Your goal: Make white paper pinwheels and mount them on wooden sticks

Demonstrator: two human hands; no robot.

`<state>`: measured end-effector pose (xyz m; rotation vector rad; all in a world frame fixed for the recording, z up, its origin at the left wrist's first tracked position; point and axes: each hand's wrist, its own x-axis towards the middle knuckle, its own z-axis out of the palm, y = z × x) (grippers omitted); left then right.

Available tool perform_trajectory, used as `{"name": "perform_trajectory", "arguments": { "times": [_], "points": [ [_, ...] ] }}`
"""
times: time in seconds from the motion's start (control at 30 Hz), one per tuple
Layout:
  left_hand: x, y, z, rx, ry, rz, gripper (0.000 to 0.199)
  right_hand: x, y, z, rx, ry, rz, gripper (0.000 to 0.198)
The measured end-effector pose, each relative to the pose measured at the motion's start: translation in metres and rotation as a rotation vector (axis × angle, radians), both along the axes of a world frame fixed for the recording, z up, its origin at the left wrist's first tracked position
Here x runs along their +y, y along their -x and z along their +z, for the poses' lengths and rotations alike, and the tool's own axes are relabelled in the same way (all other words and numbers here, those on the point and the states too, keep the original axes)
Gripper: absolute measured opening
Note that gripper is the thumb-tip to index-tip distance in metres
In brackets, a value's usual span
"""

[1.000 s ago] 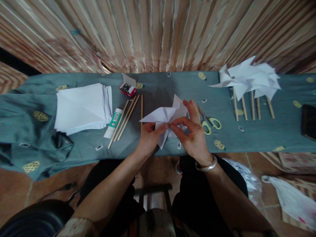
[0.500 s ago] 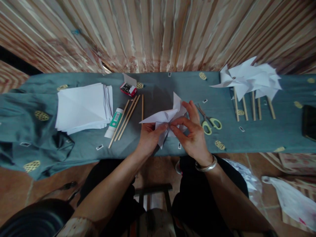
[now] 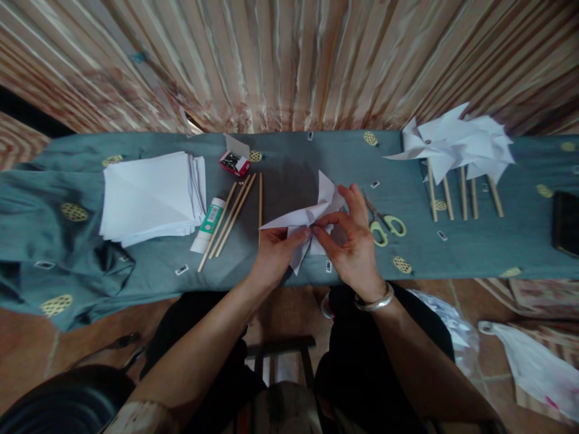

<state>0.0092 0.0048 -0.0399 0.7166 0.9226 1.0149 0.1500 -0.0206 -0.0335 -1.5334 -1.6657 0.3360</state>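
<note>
Over the tabletop (image 3: 289,154), the left hand (image 3: 272,250) grasps a white paper pinwheel (image 3: 310,215) near its centre, where the right hand (image 3: 355,250) pinches with thumb and forefinger. Scissors (image 3: 380,216) lie beside the right hand; wooden sticks (image 3: 235,215) and a glue stick (image 3: 209,224), farther left.

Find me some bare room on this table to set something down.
Bare tablecloth lies beyond the held paper pinwheel, between the red box and the pinwheel pile. Another patch runs along the near edge, between the scissors and dark object. It's crowded left of your left hand: wooden sticks, glue stick, paper stack.
</note>
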Motion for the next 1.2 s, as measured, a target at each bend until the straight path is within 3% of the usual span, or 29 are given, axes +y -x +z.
{"name": "perform_trajectory", "arguments": {
  "times": [0.07, 0.17, 0.23, 0.3, 0.43, 0.53, 0.9, 1.1, 1.2],
  "points": [
    [0.0, 0.0, 0.0, -0.034, 0.034, -0.002, 0.015, 0.0, 0.001, -0.001, -0.004, -0.008, -0.044, 0.017],
    [0.0, 0.0, -0.001, -0.071, 0.074, 0.013, 0.018, 0.001, 0.003, -0.003, 0.043, 0.024, -0.121, 0.055],
    [0.0, 0.0, -0.001, -0.094, 0.093, 0.024, 0.02, 0.002, 0.002, -0.006, 0.149, 0.069, -0.166, 0.08],
    [0.0, 0.0, -0.001, -0.104, 0.101, 0.026, 0.022, 0.003, 0.001, -0.007, 0.29, 0.137, -0.172, 0.089],
    [-0.001, 0.001, -0.003, -0.099, 0.087, 0.008, 0.021, 0.007, -0.002, -0.006, 0.5, 0.383, -0.055, 0.051],
    [-0.001, 0.003, -0.004, -0.069, 0.099, -0.027, 0.02, 0.009, -0.001, -0.005, 0.579, 0.48, -0.024, 0.037],
    [-0.001, 0.009, 0.004, -0.069, 0.054, -0.107, 0.045, 0.003, 0.005, -0.009, 0.422, 0.297, -0.046, 0.026],
    [0.008, 0.031, 0.009, 0.081, -0.035, -0.137, 0.045, 0.003, 0.004, 0.001, 0.475, 0.269, -0.16, 0.025],
    [0.026, 0.053, 0.008, 0.305, -0.18, -0.013, 0.042, 0.004, 0.002, 0.005, 0.474, 0.253, -0.246, 0.028]
  ]
}}
